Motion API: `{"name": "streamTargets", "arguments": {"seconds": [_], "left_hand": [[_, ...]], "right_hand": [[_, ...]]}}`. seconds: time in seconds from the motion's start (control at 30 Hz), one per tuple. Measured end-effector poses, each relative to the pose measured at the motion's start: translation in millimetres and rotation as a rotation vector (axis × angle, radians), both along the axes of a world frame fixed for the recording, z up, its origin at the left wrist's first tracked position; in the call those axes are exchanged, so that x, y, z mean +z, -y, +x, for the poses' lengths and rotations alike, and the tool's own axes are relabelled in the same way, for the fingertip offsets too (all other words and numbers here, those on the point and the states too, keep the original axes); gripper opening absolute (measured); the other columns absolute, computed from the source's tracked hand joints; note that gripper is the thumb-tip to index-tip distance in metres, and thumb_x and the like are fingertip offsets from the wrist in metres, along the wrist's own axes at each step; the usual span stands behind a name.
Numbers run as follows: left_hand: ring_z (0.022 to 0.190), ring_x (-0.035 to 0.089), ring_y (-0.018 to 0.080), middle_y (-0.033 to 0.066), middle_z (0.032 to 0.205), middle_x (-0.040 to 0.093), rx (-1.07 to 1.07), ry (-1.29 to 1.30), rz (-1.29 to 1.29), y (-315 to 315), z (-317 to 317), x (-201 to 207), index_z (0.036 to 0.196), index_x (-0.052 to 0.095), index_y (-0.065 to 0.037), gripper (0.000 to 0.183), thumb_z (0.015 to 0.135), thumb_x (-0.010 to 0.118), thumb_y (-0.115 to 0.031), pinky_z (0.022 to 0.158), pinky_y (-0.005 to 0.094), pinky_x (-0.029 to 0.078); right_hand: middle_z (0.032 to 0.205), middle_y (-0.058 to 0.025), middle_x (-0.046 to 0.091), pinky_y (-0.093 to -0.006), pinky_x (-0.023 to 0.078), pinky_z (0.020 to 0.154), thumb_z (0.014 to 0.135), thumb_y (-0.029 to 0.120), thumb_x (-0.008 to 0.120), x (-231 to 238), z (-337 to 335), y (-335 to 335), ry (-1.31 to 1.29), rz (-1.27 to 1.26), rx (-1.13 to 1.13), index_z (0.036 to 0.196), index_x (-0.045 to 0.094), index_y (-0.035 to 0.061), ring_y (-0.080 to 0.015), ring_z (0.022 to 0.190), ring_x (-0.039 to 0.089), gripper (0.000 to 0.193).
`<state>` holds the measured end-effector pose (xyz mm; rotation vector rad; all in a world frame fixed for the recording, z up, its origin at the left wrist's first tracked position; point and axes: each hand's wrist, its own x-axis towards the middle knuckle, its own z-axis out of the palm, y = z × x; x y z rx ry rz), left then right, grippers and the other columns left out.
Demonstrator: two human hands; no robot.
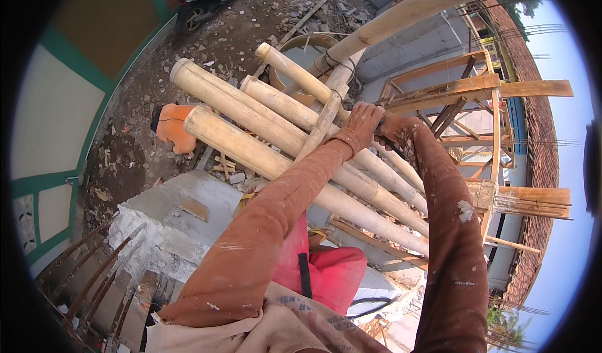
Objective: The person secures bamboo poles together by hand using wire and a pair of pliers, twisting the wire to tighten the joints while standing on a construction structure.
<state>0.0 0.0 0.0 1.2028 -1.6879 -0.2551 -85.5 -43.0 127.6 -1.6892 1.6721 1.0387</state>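
Several pale bamboo poles lie side by side in front of me, running from upper left to lower right. A shorter bamboo crosspiece lies over them, bound with dark ties near its upper end. My left hand is closed above the poles, just right of the crosspiece. Right beside it, my right hand is closed too. Between and below both hands shows a dark, narrow tool handle; its working end is hidden. Both forearms wear brown, paint-spattered sleeves.
A thick bamboo pole slants across the upper right. Wooden framing stands to the right, with a tiled roof behind. Rusty rebar juts from rough concrete at lower left. Rubble ground and a parked motorbike lie below.
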Motion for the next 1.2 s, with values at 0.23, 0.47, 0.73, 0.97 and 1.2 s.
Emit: {"name": "streamTargets", "arguments": {"seconds": [0.23,0.47,0.73,0.97,1.2], "left_hand": [[0.099,0.056,0.0223,0.0033,0.092,0.062,-0.369,0.329,-0.044,-7.8,37.6,-30.8,0.086,0.058,-0.014,0.012,0.074,0.060,-0.013,0.092,0.0363,0.038],[0.104,0.052,0.0265,0.0066,0.097,0.059,-0.481,0.419,0.170,2.2,29.8,-8.7,0.096,0.054,-0.012,0.033,0.067,0.066,-0.001,0.093,0.0390,0.035],[0.111,0.043,0.0329,0.0125,0.106,0.049,-0.081,0.066,-0.120,1.7,-2.5,-24.9,0.115,0.046,-0.010,0.051,0.068,0.060,0.004,0.097,0.0436,0.032],[0.133,0.020,0.0406,0.0177,0.135,0.029,-0.092,0.015,-0.085,5.4,-5.5,-30.2,0.141,0.022,-0.018,0.084,0.067,0.053,0.010,0.107,0.0540,0.019],[0.117,0.037,0.0347,0.0145,0.119,0.042,-0.162,0.009,0.032,7.6,0.6,-21.9,0.133,0.035,-0.015,0.072,0.067,0.055,0.004,0.096,0.0475,0.029]], "right_hand": [[0.067,0.0009,0.058,-0.0213,0.032,0.039,0.089,0.025,0.052,-56.6,4.2,-75.1,0.719,0.091,-0.838,0.082,0.058,0.0091,-0.0102,0.053,0.057,0.018],[0.092,-0.0174,0.066,-0.0431,0.051,0.072,0.079,0.040,0.061,-17.6,13.2,-97.2,0.189,-0.619,0.110,0.101,0.059,0.0048,-0.0338,0.081,0.065,0.041],[0.087,-0.0168,0.066,-0.0439,0.048,0.074,0.086,0.039,0.055,15.9,1.9,-72.4,0.171,-0.817,0.109,0.101,0.062,0.0148,-0.0352,0.084,0.063,0.029],[0.085,-0.0132,0.067,-0.0445,0.048,0.073,0.084,0.036,0.057,21.2,4.2,-56.1,0.102,-0.814,0.168,0.101,0.063,0.0176,-0.0331,0.083,0.064,0.025],[0.086,-0.0115,0.068,-0.0428,0.049,0.073,0.084,0.034,0.057,26.4,8.1,-44.1,0.083,-0.808,0.198,0.099,0.064,0.0166,-0.0323,0.084,0.064,0.024]]}}
